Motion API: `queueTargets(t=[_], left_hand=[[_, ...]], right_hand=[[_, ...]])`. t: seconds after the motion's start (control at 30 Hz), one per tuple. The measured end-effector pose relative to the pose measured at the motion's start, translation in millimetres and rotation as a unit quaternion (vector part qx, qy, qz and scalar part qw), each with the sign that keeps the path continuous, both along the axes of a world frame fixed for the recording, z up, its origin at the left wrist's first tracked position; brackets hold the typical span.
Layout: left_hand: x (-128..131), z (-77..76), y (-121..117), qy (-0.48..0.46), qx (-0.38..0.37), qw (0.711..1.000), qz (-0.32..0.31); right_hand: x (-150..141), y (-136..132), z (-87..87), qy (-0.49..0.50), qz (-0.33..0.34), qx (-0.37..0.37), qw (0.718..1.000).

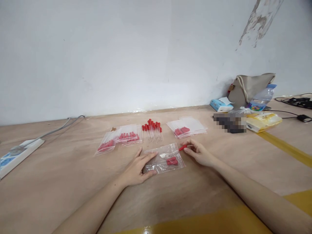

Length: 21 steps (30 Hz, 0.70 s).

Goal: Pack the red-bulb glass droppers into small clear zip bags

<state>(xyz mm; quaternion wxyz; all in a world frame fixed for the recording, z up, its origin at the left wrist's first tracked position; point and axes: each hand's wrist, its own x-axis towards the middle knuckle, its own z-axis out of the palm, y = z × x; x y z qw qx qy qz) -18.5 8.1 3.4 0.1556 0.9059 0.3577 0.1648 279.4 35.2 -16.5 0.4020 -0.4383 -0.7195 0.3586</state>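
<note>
A clear zip bag point(162, 167) lies flat in front of me with several red-bulbed droppers point(172, 161) inside it. My left hand point(140, 167) rests on the bag's left end, fingers spread. At the bag's right, open-looking edge, my right hand point(197, 152) pinches a dropper point(182, 147) by its red bulb; its thin tube points left toward the bag. Whether the tube's tip is inside the bag I cannot tell. Beyond the bag, a loose pile of red-bulbed droppers point(151, 128) lies on the table, bulbs pointing away from me.
Filled zip bags point(128, 136) lie left of the pile, with one more point(106, 143) beside them. Flat bags point(192, 125) with droppers lie to the right. A power strip point(21, 154) is at far left. Tissue packs point(264, 121) and a grey bag point(251, 87) stand at right.
</note>
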Motion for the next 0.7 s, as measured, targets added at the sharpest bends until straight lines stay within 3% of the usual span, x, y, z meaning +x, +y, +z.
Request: queueTargets(t=[0.2,0.4,0.6,0.7], left_hand=[[0.5,0.1,0.5,0.005,0.005,1.000,0.005],[0.7,-1.1,0.9,0.006,0.004,1.000,0.003],[1.7,0.8,0.2,0.005,-0.001,1.000,-0.002],[1.7,1.5,0.5,0.012,-0.003,1.000,-0.011]], right_hand=[[-10.0,1.0,-2.0,-0.111,-0.019,0.114,0.987],[-21.2,3.2,-4.8,-0.182,-0.059,0.098,0.977],[-14.6,-5.1,5.5,-0.254,0.013,0.109,0.961],[-7.1,1.6,11.8,-0.223,-0.002,0.113,0.968]])
